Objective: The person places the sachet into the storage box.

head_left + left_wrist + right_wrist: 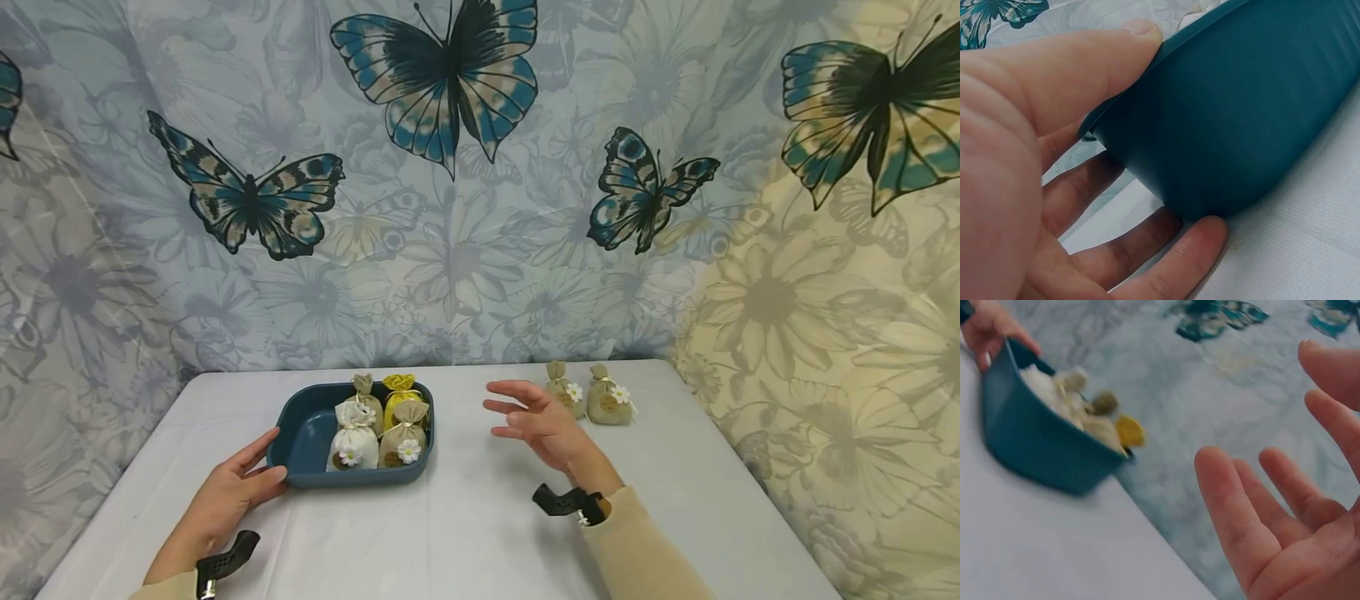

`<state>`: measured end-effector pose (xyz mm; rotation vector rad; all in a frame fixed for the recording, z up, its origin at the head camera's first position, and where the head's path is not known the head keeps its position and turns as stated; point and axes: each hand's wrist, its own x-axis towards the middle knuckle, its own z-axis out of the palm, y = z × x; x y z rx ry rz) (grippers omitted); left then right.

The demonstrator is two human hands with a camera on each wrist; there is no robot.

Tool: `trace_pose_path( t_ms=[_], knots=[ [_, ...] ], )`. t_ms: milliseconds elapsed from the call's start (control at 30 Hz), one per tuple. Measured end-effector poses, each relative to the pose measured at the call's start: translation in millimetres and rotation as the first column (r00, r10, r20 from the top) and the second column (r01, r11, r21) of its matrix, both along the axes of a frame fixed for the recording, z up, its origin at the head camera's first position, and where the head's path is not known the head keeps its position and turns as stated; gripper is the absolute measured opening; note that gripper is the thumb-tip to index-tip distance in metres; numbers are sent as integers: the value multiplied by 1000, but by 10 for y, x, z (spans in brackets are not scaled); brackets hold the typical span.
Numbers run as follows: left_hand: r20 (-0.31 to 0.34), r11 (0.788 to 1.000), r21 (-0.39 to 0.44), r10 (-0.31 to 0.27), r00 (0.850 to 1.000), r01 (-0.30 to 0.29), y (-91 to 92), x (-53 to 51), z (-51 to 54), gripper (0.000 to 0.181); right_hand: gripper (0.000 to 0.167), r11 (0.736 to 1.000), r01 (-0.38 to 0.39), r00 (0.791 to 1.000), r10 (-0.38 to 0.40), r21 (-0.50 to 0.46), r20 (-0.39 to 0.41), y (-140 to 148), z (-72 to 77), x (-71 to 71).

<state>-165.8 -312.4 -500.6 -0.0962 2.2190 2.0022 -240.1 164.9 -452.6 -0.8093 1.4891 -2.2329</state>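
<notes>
A blue tray (352, 478) stands at the left of the table with several small cloth bags in its right part: a white one (354, 446), a yellow one (397, 400) and beige ones (405, 433). My left hand (225, 500) grips the tray's left end; in the left wrist view its thumb lies at the rim and the fingertips (1207, 234) touch the outer wall. My right hand (551, 433) is in the air right of the tray, fingers spread, holding nothing. Just beyond it are two more beige bags, one (564, 398) partly behind the hand, the other (611, 404) beside it.
A white cloth (450, 542) covers the table, its back edge close to a hanging fabric (465, 275) printed with butterflies and flowers. The same fabric runs along both sides. Each wrist wears a black strap, the left one (225, 560) near the table's front.
</notes>
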Motion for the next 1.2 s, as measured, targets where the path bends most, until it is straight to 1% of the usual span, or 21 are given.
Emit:
trace_pose_path(
  t_ms=[67,167,233,300,400,533,667,800,867,1033,1100,1200],
  knots=[
    [2,1000,0,4,1000,-4,7,0,-6,85,48,1000,6,999,-6,-8,-45,306,-3,2],
    [5,1000,-7,7,1000,-7,10,-2,-9,84,47,999,19,996,-22,-36,-92,745,-12,-7],
    [5,1000,-11,8,1000,-8,7,-3,-11,84,47,998,40,993,-46,-51,-106,1013,-19,-10],
    [1,1000,-7,7,1000,-7,-2,-2,-14,84,46,996,75,991,-80,-49,-111,1266,-34,-22],
    [-7,1000,1,1,1000,-1,-10,0,-23,84,45,988,156,983,-156,-15,-98,1596,-55,-23],
    [-12,1000,7,-3,1000,3,-15,3,-27,84,46,969,245,968,-242,36,-69,1917,-94,-19],
    [-19,1000,20,-6,1000,7,-14,-1,-27,83,46,953,293,956,-291,75,-32,2112,-148,-26],
    [-33,999,31,-17,999,18,-13,5,-25,81,46,933,334,941,-337,134,-3,2203,-195,-50],
    [-40,999,34,-20,999,22,-10,5,-24,81,47,916,360,930,-367,176,10,2223,-210,-69],
    [-41,999,46,-24,999,26,-3,2,-25,82,50,856,425,890,-454,294,36,2226,-242,-128],
    [-39,998,50,-22,999,24,-3,2,-26,82,52,837,440,877,-479,325,45,2220,-255,-161],
    [-38,999,47,-16,999,17,-8,0,-35,81,57,821,448,865,-498,355,62,2219,-274,-211]
  ],
)
